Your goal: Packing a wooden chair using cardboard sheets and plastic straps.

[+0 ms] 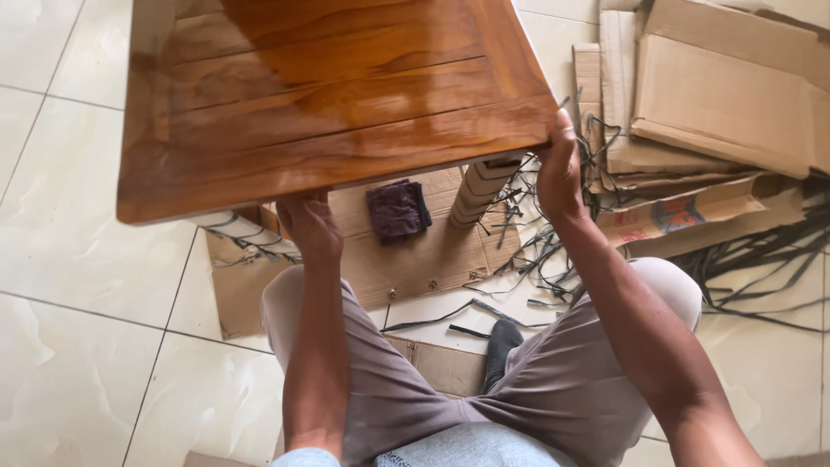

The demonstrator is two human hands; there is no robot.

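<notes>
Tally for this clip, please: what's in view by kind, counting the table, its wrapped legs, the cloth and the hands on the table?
Wooden table top: 1
Wrapped table legs seen under it: 2
Dark folded cloth: 1
Hands gripping the table's near edge, left hand and right hand: 2
Total: 6

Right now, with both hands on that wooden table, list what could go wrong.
1. The glossy tabletop is gripped only at its near edge by the left hand and right hand; it could slip.
2. Loose black strapping and flattened cardboard litter the tile floor; feet or the wrapped table legs may snag.
</notes>
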